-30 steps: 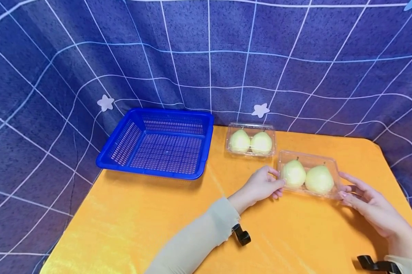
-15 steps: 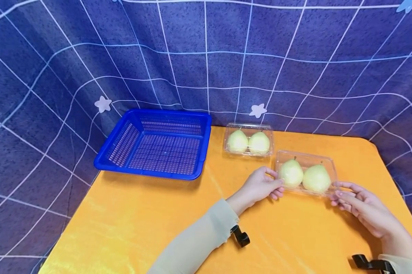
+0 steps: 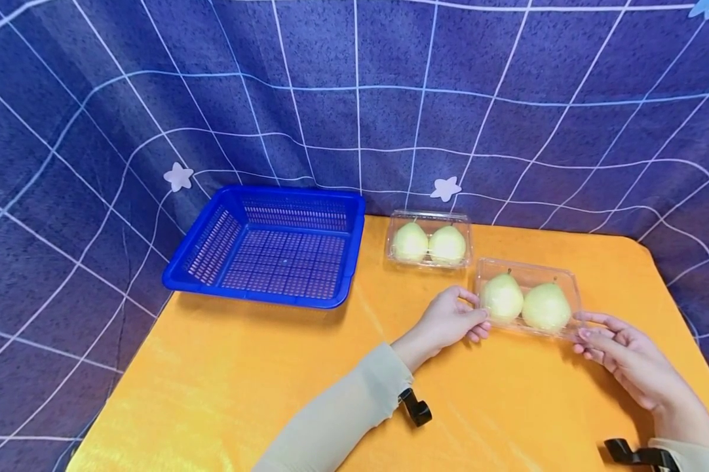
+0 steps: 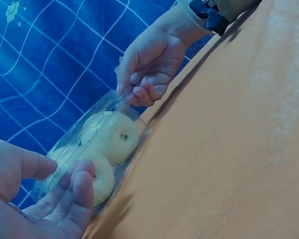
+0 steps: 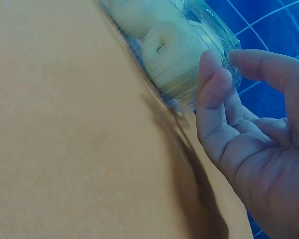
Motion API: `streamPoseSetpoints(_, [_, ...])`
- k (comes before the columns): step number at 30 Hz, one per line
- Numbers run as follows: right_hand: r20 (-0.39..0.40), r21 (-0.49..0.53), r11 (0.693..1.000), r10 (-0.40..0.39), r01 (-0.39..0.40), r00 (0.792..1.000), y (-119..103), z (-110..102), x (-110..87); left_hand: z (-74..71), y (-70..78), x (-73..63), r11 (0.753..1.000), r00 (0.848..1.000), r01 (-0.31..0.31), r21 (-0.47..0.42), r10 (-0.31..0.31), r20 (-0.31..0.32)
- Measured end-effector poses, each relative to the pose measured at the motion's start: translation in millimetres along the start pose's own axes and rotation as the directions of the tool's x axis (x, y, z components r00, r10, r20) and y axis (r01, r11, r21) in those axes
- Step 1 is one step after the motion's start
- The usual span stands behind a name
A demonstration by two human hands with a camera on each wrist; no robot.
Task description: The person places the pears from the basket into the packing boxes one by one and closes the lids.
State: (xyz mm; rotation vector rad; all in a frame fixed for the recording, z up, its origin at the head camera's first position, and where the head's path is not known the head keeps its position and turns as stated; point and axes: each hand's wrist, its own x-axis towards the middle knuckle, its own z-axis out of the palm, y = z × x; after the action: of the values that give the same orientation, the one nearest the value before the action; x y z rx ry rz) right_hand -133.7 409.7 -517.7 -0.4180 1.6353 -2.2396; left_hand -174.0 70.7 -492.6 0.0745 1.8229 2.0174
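A clear plastic clamshell box (image 3: 528,328) with two pale green pears (image 3: 546,307) inside lies on the right of the table. My left hand (image 3: 451,318) pinches its left end between thumb and fingers. At the opposite end, my right hand (image 3: 637,360) holds the near right corner, as the right wrist view also shows with the thumb and fingertips on the plastic (image 5: 226,35). From the left wrist view, the box (image 4: 122,172) spans both hands, its underside close to the table. A second clear box (image 3: 429,261) holding two pears stands behind it, untouched.
A blue slotted plastic basket (image 3: 260,298) with nothing in it stands at the back left. An orange cloth (image 3: 242,380) covers the table. A blue curtain with white grid lines (image 3: 390,118) hangs along the back and sides.
My right hand's fingers have shifted down and inward on the box's right end, the index finger now lower. The box and my left hand look nearly unchanged.
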Motion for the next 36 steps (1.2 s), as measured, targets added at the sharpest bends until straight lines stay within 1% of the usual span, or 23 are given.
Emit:
streamPoseSetpoints(8, [-0.012,0.021,0.999,-0.04,0.04,0.999,2,3,1.5,-0.8,-1.5,2.2,1.0,1.0,-0.012,-0.007,0.012,0.008])
streamPoseSetpoints(15, [0.003,0.095,0.991,-0.098,0.097,0.995,5,3,2.4,-1.0,-0.2,1.4,1.0,1.0,-0.02,-0.006,0.02,0.014])
streamPoseSetpoints(22, [-0.055,0.066,0.993,-0.098,0.102,0.994,4,8,4.3,-1.2,1.0,1.2,1.0,1.0,-0.03,0.008,0.03,0.0])
streamPoseSetpoints(26, [-0.054,0.056,0.994,-0.089,0.092,0.995,2,9,7.8,-0.5,2.6,2.6,0.999,0.999,-0.036,0.021,0.037,-0.025])
streamPoseSetpoints(28, [-0.044,0.05,0.995,-0.087,0.089,0.995,0,7,10.0,2.0,5.0,4.2,0.999,0.999,-0.033,0.028,0.034,-0.04])
streamPoseSetpoints(30, [-0.035,0.034,0.995,-0.088,0.089,0.996,-3,4,13.0,6.6,9.3,6.7,0.999,0.997,-0.02,0.043,0.023,-0.072])
streamPoseSetpoints(34, [-0.022,0.008,0.996,-0.088,0.088,0.996,-10,-7,24.6,17.3,21.3,16.2,0.996,0.99,-0.001,0.087,0.013,-0.139])
streamPoseSetpoints(36, [-0.028,0.023,0.997,-0.076,0.077,0.997,-14,-13,32.7,22.1,27.0,22.5,0.995,0.986,-0.006,0.103,0.023,-0.164])
